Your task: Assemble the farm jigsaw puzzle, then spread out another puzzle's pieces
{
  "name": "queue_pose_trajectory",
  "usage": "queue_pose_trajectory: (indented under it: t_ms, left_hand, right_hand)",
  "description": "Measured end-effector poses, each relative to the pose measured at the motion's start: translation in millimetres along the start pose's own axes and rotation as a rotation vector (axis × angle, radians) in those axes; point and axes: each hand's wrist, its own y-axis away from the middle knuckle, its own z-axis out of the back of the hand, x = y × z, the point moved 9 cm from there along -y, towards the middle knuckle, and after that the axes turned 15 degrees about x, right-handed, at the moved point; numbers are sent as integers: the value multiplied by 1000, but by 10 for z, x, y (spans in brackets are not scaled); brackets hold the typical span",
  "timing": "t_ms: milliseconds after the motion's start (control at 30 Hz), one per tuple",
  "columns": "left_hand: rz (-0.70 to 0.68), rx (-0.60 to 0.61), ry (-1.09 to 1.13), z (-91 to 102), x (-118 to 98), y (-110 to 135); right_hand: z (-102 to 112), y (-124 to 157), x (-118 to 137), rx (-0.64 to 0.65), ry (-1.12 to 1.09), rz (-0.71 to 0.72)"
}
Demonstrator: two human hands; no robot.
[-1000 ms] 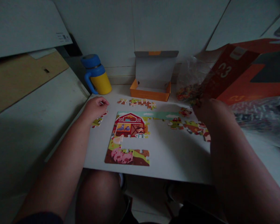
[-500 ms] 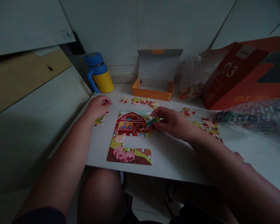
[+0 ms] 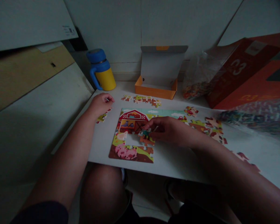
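My right hand (image 3: 162, 130) is closed, its thumb and fingers pinching a teal and brown puzzle piece (image 3: 145, 134) over the middle of a part-built farm jigsaw (image 3: 133, 115). The piece lies above a bare gap in the picture, between the red barn and the lower row with a pink pig (image 3: 126, 151); my fingers partly cover it. On the left, my left hand (image 3: 101, 103) rests on the table with its fingers curled in. Whether anything is between them is hidden. Just below it lie a few loose green pieces (image 3: 103, 117).
Loose pieces (image 3: 142, 99) lie behind the jigsaw, and more pieces (image 3: 214, 129) to its right. An open orange box (image 3: 156, 91), a blue and yellow mug (image 3: 105, 77), clear bags of pieces (image 3: 196, 84) and a large red box (image 3: 242, 68) stand along the back and right.
My right hand has moved towards me, bringing the puzzle piece from the barn's right edge to the gap below the barn. My left hand has stayed in place; the view has shifted slightly.
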Motion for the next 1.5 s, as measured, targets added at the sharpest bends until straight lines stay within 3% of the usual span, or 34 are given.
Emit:
queue_pose_trajectory:
  t_ms: [167,500,1500]
  left_hand:
    - [-26,1,-27,1,16,-22]
    - [-18,15,-7,-14,24,-22]
    - [-32,-1,-30,24,26,-17]
  right_hand:
    - [-144,-49,66,65,47,76]
    - [-122,-31,299,-22,335,232]
    - [-191,-65,220,8,547,111]
